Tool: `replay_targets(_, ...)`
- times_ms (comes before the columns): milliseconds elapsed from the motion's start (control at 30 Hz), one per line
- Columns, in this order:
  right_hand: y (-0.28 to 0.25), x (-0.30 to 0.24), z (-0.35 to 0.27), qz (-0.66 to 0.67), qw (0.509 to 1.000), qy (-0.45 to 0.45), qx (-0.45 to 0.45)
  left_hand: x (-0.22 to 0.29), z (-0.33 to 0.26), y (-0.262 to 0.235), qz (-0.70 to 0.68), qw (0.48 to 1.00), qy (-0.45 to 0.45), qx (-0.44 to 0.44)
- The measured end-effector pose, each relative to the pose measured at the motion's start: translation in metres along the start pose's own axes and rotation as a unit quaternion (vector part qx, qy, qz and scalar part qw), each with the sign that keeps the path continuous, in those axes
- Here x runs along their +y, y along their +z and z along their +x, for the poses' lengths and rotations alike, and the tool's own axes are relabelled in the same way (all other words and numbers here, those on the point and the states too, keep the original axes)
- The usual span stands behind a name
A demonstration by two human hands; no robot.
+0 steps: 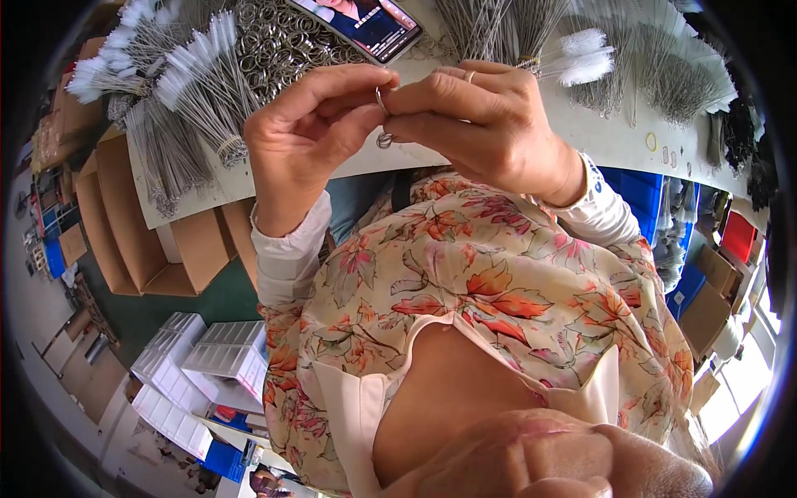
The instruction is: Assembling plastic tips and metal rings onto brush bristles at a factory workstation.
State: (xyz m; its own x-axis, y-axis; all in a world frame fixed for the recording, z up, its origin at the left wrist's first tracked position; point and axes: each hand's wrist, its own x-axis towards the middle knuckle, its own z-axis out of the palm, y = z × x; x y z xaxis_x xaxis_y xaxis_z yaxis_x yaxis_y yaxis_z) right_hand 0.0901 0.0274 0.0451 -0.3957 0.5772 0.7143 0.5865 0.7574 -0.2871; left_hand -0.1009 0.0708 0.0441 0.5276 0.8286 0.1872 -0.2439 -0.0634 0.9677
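Note:
Between my two hands, above the table's front edge, is a small metal ring [381, 100]. My left hand [303, 133] pinches it between thumb and forefinger from the left. From the right, the thumb and forefinger of my right hand [490, 120] close on the same ring. A few more small rings [383, 140] show just below the fingertips; whether they hang from the held ring I cannot tell. Behind my left hand lies a heap of loose metal rings [278, 41]. Thin wire-handled brushes [585, 56] with white bristles lie behind my right hand.
A lit phone [365, 25] lies at the table's far middle. Bundles of wire brushes [203, 79] cover the left, with more brushes [672, 75] at the right. Beside the table are open cardboard boxes [158, 241], white plastic drawers [220, 353] and a blue bin [635, 195].

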Motion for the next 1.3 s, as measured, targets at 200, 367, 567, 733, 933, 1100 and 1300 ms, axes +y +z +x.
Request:
replay_targets(200, 0.002, 0.002, 0.000, -0.009, 1.000, -0.002, -0.027, -0.001, 0.000, 0.006, 0.094, 0.993, 0.066, 0.028)
replay_targets(367, -0.009, -0.001, 0.008, 0.246, 0.935, 0.255, 0.024, -0.011, -0.001, 0.010, 0.176, 0.960, 0.196, 0.091)
replay_targets(567, -0.009, 0.000, 0.010, 0.502, 0.724, 0.473, 0.009, -0.012, 0.007, 0.016, 0.255, 0.924, 0.266, 0.102)
replay_targets(733, -0.006, 0.007, 0.009, 0.533, 0.701, 0.475, -0.005, -0.007, 0.011, 0.015, 0.248, 0.945, 0.197, 0.077)
replay_targets(933, -0.010, 0.024, 0.012, 0.548, 0.678, 0.482, -0.089, -0.005, 0.018, 0.001, 0.152, 0.983, 0.104, 0.002)
replay_targets(1100, -0.011, 0.031, 0.001, 0.567, 0.637, 0.499, -0.157, 0.000, 0.011, 0.007, 0.250, 0.957, 0.143, -0.018)
replay_targets(1300, -0.008, 0.016, -0.001, 0.307, 0.896, 0.309, -0.088, -0.008, 0.009, 0.002, 0.063, 0.997, -0.050, 0.003)
